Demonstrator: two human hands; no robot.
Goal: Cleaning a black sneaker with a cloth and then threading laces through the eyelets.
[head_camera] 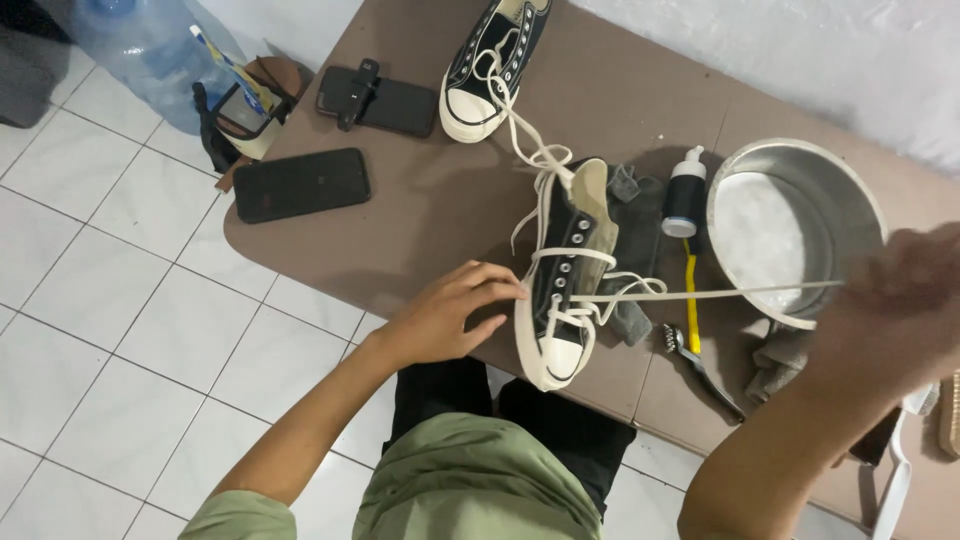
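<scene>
Right hand (890,290), blurred, draws flat white shoelace (740,292) taut; grip unclear. Left hand (450,315) steadies black canvas high-top sneaker (565,290) on brown table (420,200). Upper eyelets already empty, lower rows laced.

Two phones are lying on the brown table (430,200), screens dark. The bare black phone (302,184), a flat rectangle, is sitting at about 10 o'clock from frame centre, near the table's rounded corner. The second phone (390,102), black with a dark clip across it, is lying at about 11 o'clock, just beside a shoe toe. A small pump bottle (686,193), dark body with white cap and white base band, is standing at 2 o'clock, touching the metal basin. A big clear-blue water jug (150,50) with a striped label is showing at far 10 o'clock on the floor.
</scene>
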